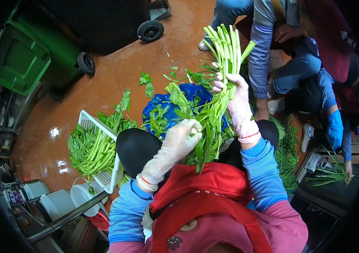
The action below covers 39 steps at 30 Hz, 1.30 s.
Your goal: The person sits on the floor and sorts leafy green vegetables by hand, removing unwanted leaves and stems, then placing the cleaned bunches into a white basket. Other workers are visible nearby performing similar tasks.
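My right hand, in a thin clear glove, grips a bunch of long green leafy stalks with the cut stem ends pointing up and away. My left hand, also gloved, is closed on the leafy lower part of the same bunch above my lap. Below the bunch lies a blue plastic bag with loose green leaves on it. I wear blue striped sleeves and a red apron.
A white plastic crate heaped with greens lies tilted at my left. Loose leaves dot the brown tiled floor. A green wheeled bin stands far left. Other people crouch at the right over more greens. White buckets sit lower left.
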Motion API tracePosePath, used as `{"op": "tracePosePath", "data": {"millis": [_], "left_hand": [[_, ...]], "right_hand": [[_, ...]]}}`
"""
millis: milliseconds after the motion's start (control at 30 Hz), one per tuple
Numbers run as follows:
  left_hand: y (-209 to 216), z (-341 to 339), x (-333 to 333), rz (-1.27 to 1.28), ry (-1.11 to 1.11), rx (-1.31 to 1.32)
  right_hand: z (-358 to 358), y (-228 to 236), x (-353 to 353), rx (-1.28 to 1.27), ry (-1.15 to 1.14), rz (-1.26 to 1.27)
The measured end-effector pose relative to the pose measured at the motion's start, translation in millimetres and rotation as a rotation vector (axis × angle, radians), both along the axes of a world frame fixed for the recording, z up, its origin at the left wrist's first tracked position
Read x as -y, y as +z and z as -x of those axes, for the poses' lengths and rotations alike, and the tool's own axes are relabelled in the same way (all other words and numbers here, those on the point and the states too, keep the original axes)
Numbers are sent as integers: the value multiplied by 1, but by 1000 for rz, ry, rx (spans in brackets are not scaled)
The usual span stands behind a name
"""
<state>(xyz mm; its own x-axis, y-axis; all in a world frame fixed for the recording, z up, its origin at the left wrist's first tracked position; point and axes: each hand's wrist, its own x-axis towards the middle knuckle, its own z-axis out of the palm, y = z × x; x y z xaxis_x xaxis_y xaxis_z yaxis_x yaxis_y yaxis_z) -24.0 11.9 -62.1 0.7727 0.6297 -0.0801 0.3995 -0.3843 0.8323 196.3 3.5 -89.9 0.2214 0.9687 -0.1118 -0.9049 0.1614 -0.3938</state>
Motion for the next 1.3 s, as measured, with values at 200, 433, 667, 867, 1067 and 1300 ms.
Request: {"op": "tracePosePath", "data": {"millis": [200,433,667,867,1067,1300], "left_hand": [[1,1,-2,44,-13,-75],[3,5,-9,105,-73,-64],[3,9,-23,191,-107,-52],[11,6,-26,555,-5,-124],[22,3,-28,464,-147,-273],[-8,0,-11,507,54,-150]], "right_hand": [[6,2,-3,46,28,47],[3,-1,-2,26,44,23],[4,-1,-4,12,69,-3],[5,2,-5,24,62,9],[9,4,-3,43,108,24],[8,2,-4,82,105,25]]}}
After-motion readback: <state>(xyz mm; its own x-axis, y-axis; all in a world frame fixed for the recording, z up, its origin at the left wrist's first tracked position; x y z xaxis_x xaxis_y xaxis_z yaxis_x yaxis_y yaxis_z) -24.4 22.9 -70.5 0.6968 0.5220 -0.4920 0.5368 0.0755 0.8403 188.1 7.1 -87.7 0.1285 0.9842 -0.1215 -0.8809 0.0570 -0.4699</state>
